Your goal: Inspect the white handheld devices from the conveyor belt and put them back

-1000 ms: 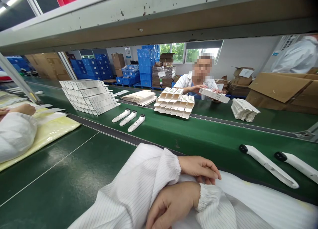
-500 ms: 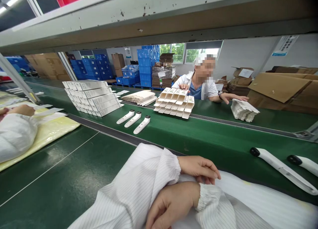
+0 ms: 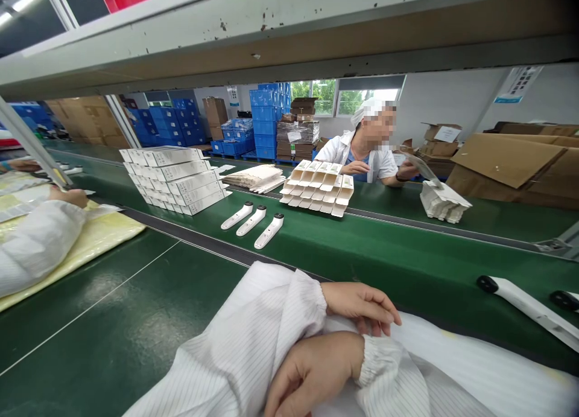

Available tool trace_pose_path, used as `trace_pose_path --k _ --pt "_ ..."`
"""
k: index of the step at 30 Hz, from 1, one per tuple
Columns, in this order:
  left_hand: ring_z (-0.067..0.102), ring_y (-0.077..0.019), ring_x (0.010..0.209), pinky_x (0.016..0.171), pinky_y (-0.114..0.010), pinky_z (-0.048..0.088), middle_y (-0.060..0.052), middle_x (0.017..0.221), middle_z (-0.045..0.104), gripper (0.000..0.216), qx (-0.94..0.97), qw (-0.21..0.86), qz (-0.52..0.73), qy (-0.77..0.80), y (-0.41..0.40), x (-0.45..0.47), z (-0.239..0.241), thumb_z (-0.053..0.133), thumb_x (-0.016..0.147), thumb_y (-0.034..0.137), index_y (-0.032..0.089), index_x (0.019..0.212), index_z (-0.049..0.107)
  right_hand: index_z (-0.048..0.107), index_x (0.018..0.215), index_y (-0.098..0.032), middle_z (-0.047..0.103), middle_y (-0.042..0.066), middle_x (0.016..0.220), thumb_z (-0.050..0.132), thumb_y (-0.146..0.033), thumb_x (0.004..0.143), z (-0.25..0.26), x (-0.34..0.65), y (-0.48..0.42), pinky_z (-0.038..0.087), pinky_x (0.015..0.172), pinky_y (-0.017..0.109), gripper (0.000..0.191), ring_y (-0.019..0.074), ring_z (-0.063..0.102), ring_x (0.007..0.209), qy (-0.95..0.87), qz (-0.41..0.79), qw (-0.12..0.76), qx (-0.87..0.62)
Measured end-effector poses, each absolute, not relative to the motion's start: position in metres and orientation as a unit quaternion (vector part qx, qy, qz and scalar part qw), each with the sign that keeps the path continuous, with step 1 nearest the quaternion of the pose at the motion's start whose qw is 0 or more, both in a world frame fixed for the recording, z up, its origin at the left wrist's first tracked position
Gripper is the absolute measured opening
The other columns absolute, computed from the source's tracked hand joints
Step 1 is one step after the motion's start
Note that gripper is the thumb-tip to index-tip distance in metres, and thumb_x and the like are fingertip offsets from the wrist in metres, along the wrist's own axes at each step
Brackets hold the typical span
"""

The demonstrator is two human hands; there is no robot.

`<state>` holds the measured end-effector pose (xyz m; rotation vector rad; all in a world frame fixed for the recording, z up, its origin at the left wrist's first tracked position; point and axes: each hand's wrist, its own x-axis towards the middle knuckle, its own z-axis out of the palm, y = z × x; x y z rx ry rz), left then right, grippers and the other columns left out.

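Note:
My forearms, in striped white sleeves, cross at the wrists near the bottom of the head view. My left hand (image 3: 362,305) rests on a white padded sheet (image 3: 456,347), its fingers loosely bent and nothing in them. Below it lies my right hand (image 3: 316,369), pointing down to the left with thumb and fingers apart; the fingertips run off the lower edge. On the green conveyor belt (image 3: 389,254) beyond are white handheld devices with black heads: three in a row, the middle one (image 3: 251,221), and a larger-looking one (image 3: 534,308) at right, with another partly cut off.
White printed boxes (image 3: 174,178) are stacked at left, near flattened cartons (image 3: 256,178). Open-ended cartons (image 3: 316,187) stand before a co-worker (image 3: 357,151) and a folded carton stack (image 3: 443,201). Another person's sleeve (image 3: 40,242) is over a yellow mat (image 3: 113,227). A shelf (image 3: 271,37) spans overhead.
The devices and the printed boxes have shifted right along the belt. The co-worker has lifted a flat carton off the folded stack. The neighbour's arm at left has moved; my hands are nearly still.

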<state>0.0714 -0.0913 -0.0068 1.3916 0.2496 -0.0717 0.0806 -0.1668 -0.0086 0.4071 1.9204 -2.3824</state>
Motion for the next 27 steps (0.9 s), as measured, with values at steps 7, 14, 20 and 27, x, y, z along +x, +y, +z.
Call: trace_pose_path --k 7,14,20,27 --pt "0.058 -0.0198 0.089 0.076 -0.031 0.044 -0.011 0.092 0.061 0.024 0.604 0.306 0.449 0.583 -0.011 0.001 0.000 0.047 0.084 0.022 0.016 0.103 0.059 0.069 0.087 -0.015 0.063 -0.004 0.074 0.074 -0.051 0.058 0.000 0.082 -0.165 0.049 0.061 0.009 0.047 0.0030 0.058 0.060 0.601 -0.779 0.033 0.178" --pt "0.042 -0.0354 0.120 0.094 -0.049 0.033 -0.020 0.119 0.054 0.040 0.628 0.136 0.249 0.725 0.009 -0.025 -0.011 0.053 0.074 0.009 0.014 0.114 0.055 0.068 0.090 -0.017 0.063 -0.003 0.077 0.076 -0.045 0.061 -0.011 0.079 -0.166 0.050 0.058 0.011 0.041 0.0029 0.058 0.056 0.575 -0.798 0.012 0.179" --pt "0.058 -0.0227 0.097 0.076 -0.033 0.047 -0.013 0.110 0.060 0.034 0.467 0.580 0.468 0.477 0.002 -0.009 -0.005 0.050 0.078 0.017 0.015 0.111 0.056 0.067 0.091 -0.014 0.065 0.001 0.083 0.074 -0.038 0.068 0.008 0.110 -0.147 0.050 0.071 0.018 0.034 0.0075 0.061 0.072 0.592 -0.791 -0.017 0.157" --pt "0.055 -0.0123 0.057 0.038 -0.020 0.033 -0.010 0.082 0.062 0.038 0.279 0.816 0.422 0.281 -0.036 0.030 0.013 0.034 0.090 0.037 0.009 0.097 0.060 0.056 0.066 -0.017 0.050 -0.004 0.059 0.069 -0.045 0.067 -0.001 0.187 -0.093 0.038 0.051 0.020 0.031 0.0071 0.045 0.053 0.436 -0.526 -0.543 0.487"
